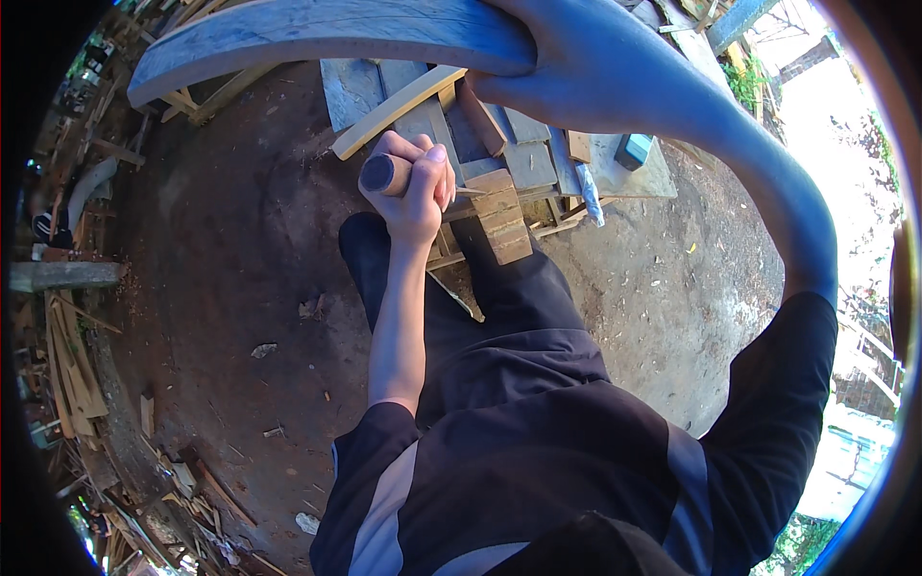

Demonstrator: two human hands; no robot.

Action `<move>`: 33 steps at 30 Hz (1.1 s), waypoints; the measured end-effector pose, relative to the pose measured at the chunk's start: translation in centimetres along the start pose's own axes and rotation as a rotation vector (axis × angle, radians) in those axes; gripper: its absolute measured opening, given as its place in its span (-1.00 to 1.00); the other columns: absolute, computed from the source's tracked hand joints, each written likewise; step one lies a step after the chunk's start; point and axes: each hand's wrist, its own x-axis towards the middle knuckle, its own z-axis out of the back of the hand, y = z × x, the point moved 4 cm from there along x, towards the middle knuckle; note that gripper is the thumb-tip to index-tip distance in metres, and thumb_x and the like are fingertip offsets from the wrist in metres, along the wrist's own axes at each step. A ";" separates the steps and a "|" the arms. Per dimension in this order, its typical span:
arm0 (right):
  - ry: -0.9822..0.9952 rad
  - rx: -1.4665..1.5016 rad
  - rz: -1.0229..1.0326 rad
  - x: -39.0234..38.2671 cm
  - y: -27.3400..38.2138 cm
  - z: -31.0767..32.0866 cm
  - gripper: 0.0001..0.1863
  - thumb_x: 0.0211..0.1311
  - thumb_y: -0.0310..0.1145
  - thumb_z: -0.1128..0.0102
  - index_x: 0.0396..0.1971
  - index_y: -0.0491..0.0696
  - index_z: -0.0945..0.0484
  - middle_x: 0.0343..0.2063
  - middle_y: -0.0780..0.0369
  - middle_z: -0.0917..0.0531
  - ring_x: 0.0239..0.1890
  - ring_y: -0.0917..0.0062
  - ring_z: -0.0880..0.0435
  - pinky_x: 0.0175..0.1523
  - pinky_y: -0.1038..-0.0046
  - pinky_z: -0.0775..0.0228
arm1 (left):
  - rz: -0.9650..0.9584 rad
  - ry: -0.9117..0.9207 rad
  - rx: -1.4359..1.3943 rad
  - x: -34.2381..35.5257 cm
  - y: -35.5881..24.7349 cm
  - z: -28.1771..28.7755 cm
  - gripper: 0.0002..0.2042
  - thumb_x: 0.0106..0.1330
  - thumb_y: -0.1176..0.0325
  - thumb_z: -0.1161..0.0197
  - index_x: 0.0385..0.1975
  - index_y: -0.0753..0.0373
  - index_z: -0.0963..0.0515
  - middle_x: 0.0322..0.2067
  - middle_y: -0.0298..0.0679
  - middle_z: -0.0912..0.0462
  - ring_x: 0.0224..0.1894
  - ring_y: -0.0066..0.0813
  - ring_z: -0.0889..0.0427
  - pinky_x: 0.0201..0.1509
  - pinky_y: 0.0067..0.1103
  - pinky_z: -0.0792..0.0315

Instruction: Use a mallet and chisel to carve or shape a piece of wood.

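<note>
My left hand [420, 192] grips the round wooden handle [382, 175] of what looks like a chisel, whose narrow tip reaches toward a notched wooden block [501, 223] at the work stand's near edge, above my legs. My right hand [567, 62] is raised at the top of the view, gripping a long, slightly curved wooden piece [317, 36] that extends to the left, high over the stand [645, 178]. Where the tip meets the block is too small to tell.
Boards and a light batten [399, 108] lie on the stand, with a reddish piece [480, 117], a blue-green object [632, 150] and a crumpled wrapped item [590, 197]. Scrap wood [69, 355] lines the left side; scraps dot the dirt floor [230, 317]. Bright daylight and greenery show right.
</note>
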 end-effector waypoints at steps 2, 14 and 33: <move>0.085 0.022 -0.077 0.5 -0.4 0.3 -0.70 0.09 -0.26 -0.27 -0.32 -0.19 -0.49 -0.51 0.06 -0.64 -0.44 0.26 -0.69 -0.31 0.29 -0.51 | 0.004 -0.003 0.014 0.0 0.0 0.1 -0.79 0.21 0.59 -0.13 -0.56 0.21 -0.25 -0.78 -0.36 -0.29 -0.81 -0.67 -0.26 -0.75 -0.66 -0.19; -0.273 -0.541 0.165 1.8 -4.6 -0.9 -0.74 0.23 -0.20 -0.20 -0.12 0.06 -0.64 -0.55 0.25 -0.65 -0.54 0.44 -0.65 -0.42 0.43 -0.52 | -0.025 0.034 0.128 -0.9 1.3 -0.5 -0.75 0.16 0.67 -0.17 -0.64 0.23 -0.30 -0.75 -0.39 -0.39 -0.75 -0.74 -0.34 -0.68 -0.71 -0.19; -0.513 0.037 0.065 -2.6 -7.0 1.0 -0.70 0.26 -0.23 -0.27 -0.14 -0.10 -0.55 -0.47 0.19 -0.67 -0.50 0.40 -0.67 -0.28 0.42 -0.53 | -0.005 0.063 0.128 0.5 1.1 -1.1 -0.78 0.22 0.63 -0.08 -0.57 0.22 -0.22 -0.79 -0.36 -0.25 -0.84 -0.62 -0.23 -0.77 -0.62 -0.17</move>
